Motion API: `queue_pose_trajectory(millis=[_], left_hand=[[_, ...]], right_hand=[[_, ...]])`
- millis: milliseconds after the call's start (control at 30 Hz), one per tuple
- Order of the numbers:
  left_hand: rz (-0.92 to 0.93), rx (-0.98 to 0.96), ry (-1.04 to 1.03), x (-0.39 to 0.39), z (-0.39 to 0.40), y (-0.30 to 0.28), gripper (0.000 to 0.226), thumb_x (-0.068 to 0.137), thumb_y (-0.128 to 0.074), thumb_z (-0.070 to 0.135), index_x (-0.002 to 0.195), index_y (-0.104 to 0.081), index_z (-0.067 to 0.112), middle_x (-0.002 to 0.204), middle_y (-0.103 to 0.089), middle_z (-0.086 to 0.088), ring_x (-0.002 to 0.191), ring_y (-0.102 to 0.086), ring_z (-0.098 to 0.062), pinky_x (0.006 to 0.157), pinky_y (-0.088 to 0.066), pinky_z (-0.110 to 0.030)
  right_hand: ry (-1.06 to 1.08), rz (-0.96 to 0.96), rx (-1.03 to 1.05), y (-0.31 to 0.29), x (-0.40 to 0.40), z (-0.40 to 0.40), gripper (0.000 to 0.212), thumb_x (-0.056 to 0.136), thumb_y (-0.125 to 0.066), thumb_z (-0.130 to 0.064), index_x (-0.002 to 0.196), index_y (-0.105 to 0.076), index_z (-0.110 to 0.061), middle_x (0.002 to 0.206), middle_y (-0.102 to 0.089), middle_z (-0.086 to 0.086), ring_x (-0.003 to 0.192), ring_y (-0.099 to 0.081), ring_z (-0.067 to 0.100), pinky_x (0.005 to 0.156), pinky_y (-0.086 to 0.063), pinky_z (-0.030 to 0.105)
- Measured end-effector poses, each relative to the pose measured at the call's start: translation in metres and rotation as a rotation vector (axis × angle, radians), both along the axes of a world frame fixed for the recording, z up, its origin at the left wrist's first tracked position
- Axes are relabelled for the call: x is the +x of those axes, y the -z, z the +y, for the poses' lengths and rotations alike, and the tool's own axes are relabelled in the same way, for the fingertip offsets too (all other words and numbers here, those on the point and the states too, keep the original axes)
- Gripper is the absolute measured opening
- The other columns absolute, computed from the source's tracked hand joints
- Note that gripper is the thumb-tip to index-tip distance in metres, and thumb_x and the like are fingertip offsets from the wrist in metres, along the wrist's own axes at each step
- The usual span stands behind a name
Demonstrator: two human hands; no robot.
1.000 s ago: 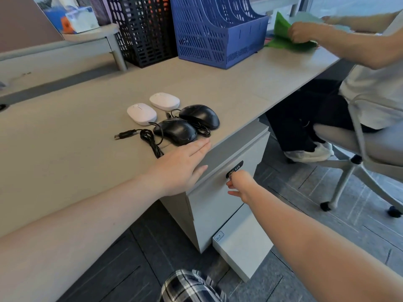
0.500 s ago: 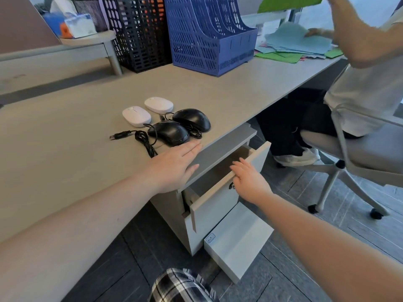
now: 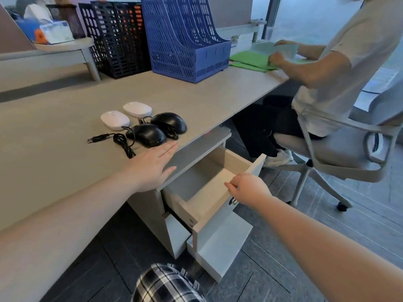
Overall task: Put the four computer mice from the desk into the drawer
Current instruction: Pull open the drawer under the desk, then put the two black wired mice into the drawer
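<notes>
Head view.

Left hand (image 3: 150, 168): flat, palm down, fingers extended and together, thumb spread; pressed on desk (image 3: 54, 149) at front edge, just short of near black mouse (image 3: 146, 134). Nothing held.

Right hand (image 3: 248, 188): fingers curled over top edge of drawer (image 3: 209, 188) front, gripping it, with a small metal part just below the knuckles. Drawer pulled out from pedestal (image 3: 150, 212) below desk edge; interior visible, no contents seen.

Mice: all four on desk, clustered near front edge above pedestal. Far black mouse (image 3: 169, 122) just beside near black mouse, cables (image 3: 122, 141) coiled between and to the left, USB plug (image 3: 97, 137) lying loose on desk. Two white mice (image 3: 115, 119) (image 3: 137, 109) side by side behind the black pair.

Labels: small tag at lower drawer (image 3: 220, 243) corner, not legible. Print on tissue box (image 3: 55, 32) at far left, not legible. No brand marks readable on mice.

Elsewhere: blue file rack (image 3: 185, 40) and black rack (image 3: 113, 38) at desk rear; second person (image 3: 340, 62) seated on chair (image 3: 353, 153) at right, handling green papers (image 3: 250, 59).
</notes>
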State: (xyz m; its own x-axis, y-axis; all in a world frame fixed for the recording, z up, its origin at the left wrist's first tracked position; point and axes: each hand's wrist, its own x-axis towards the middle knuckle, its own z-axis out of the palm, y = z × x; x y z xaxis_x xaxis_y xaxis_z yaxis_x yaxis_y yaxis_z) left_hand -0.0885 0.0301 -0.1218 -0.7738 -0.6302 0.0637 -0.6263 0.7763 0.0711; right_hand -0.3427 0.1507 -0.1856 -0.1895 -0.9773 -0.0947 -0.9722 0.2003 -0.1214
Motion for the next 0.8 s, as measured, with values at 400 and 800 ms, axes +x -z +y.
queue_pose_trajectory(millis=[400, 800], left_hand=[[-0.047, 0.038, -0.036, 0.000, 0.004, 0.000, 0.066, 0.098, -0.032, 0.045, 0.152, -0.006, 0.017, 0.161, -0.003, 0.004, 0.146, -0.005, -0.012, 0.119, -0.012, -0.031], [0.262, -0.292, -0.143, -0.005, 0.001, -0.035, 0.044, 0.085, -0.037, 0.042, 0.107, -0.063, 0.014, 0.105, -0.067, -0.005, 0.100, -0.058, -0.030, 0.071, -0.050, -0.043]], right_hand=[[0.100, 0.121, 0.153, -0.007, -0.023, 0.048, 0.051, 0.099, -0.031, -0.039, 0.063, -0.053, -0.012, 0.052, -0.045, -0.003, 0.054, -0.048, 0.021, 0.055, -0.044, 0.027], [0.024, 0.053, -0.046, -0.039, 0.003, -0.006, 0.045, 0.099, -0.032, -0.040, 0.090, -0.065, -0.011, 0.068, -0.055, -0.001, 0.067, -0.054, 0.022, 0.056, -0.043, 0.028]])
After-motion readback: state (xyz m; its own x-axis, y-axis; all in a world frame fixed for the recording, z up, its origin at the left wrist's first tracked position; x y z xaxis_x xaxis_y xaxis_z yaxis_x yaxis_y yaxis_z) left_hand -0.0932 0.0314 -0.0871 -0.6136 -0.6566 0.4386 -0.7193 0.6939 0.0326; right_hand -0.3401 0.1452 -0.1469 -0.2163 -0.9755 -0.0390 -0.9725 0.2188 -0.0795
